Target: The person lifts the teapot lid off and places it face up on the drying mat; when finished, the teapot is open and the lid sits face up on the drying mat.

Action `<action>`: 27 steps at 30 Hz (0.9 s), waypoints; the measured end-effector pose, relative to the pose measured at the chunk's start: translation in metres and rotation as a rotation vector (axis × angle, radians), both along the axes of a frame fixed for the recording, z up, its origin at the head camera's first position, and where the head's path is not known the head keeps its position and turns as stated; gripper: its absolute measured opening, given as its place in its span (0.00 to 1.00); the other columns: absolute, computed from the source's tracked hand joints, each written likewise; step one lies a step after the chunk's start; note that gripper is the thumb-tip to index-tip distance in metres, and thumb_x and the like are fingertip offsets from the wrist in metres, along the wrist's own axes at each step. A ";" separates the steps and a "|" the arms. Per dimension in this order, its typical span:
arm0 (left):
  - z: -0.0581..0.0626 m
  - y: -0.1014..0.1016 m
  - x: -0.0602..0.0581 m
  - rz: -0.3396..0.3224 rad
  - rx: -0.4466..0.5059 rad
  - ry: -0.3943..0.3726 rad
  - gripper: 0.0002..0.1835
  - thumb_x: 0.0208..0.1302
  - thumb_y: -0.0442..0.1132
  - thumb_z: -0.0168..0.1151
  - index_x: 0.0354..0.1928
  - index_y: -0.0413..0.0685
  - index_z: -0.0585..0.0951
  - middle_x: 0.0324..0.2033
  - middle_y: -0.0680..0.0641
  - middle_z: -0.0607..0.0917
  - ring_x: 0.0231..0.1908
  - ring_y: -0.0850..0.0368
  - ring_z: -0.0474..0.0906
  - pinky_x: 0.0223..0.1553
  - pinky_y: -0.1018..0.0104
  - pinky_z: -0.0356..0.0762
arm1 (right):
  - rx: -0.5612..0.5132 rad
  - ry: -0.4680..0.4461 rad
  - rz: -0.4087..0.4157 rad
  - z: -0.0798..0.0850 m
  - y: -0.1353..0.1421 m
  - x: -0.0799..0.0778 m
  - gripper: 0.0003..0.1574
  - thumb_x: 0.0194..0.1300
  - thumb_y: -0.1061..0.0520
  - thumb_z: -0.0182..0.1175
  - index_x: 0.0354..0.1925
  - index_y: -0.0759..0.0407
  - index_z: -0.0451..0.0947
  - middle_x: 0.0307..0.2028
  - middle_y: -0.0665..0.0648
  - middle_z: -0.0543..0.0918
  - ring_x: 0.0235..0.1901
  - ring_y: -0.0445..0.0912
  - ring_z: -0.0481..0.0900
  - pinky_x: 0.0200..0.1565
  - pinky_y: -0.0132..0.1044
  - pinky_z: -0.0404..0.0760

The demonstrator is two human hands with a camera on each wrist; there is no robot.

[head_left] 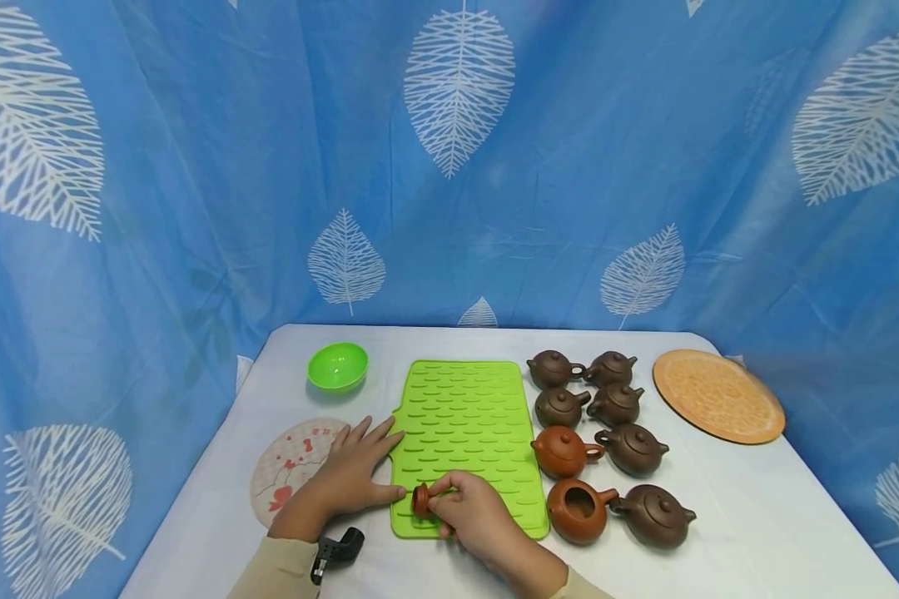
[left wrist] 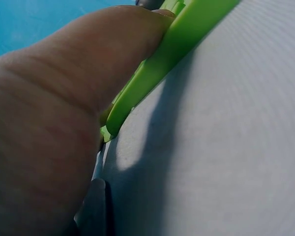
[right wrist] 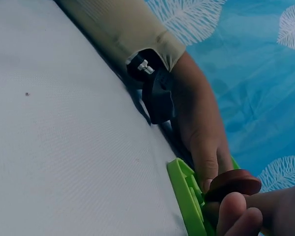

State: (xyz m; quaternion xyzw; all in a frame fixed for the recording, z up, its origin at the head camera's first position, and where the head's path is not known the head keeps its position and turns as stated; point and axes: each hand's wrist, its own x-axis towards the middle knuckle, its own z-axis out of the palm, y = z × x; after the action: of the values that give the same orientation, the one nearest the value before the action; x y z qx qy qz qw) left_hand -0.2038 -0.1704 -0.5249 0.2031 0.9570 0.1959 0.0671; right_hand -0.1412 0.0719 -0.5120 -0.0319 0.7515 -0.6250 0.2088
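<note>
Over the front left corner of the green ribbed mat (head_left: 468, 424), my right hand (head_left: 478, 514) pinches a small reddish-brown teapot lid (head_left: 420, 500). The lid (right wrist: 237, 181) is tilted on its side, and the right wrist view shows fingertips against it. My left hand (head_left: 354, 472) lies with fingers spread at the mat's left edge, its thumb touching the mat's rim (left wrist: 152, 73). Part of a round pink patterned mat (head_left: 285, 453) is hidden under that hand and forearm. Right of the green mat stands a reddish-brown teapot (head_left: 572, 530) without a lid, its round opening facing up.
Behind the lidless teapot sits a lidded reddish-brown teapot (head_left: 562, 453). Several dark brown lidded teapots (head_left: 655, 517) stand beside and behind these two. A round orange board (head_left: 719, 395) lies at the far right, and a green bowl (head_left: 337, 368) is at the back left.
</note>
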 end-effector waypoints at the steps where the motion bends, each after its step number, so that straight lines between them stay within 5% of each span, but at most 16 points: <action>1: 0.000 0.000 0.000 0.002 -0.006 -0.001 0.51 0.56 0.71 0.71 0.79 0.58 0.69 0.82 0.50 0.59 0.82 0.35 0.47 0.78 0.30 0.40 | 0.006 0.002 0.002 0.000 0.000 0.000 0.02 0.72 0.60 0.65 0.43 0.56 0.83 0.23 0.55 0.87 0.17 0.40 0.77 0.18 0.30 0.72; 27: 0.001 0.001 0.000 -0.005 0.001 0.001 0.51 0.56 0.72 0.70 0.79 0.57 0.69 0.82 0.48 0.59 0.81 0.33 0.47 0.78 0.28 0.41 | -0.006 -0.029 0.037 0.001 0.005 -0.002 0.04 0.74 0.64 0.59 0.42 0.64 0.80 0.29 0.58 0.86 0.18 0.41 0.80 0.21 0.29 0.80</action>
State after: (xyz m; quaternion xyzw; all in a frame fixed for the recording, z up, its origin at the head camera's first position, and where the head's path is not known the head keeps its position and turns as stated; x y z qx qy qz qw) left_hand -0.2040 -0.1698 -0.5241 0.2055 0.9565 0.1959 0.0671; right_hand -0.1429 0.0767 -0.5110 -0.0374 0.7458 -0.6237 0.2313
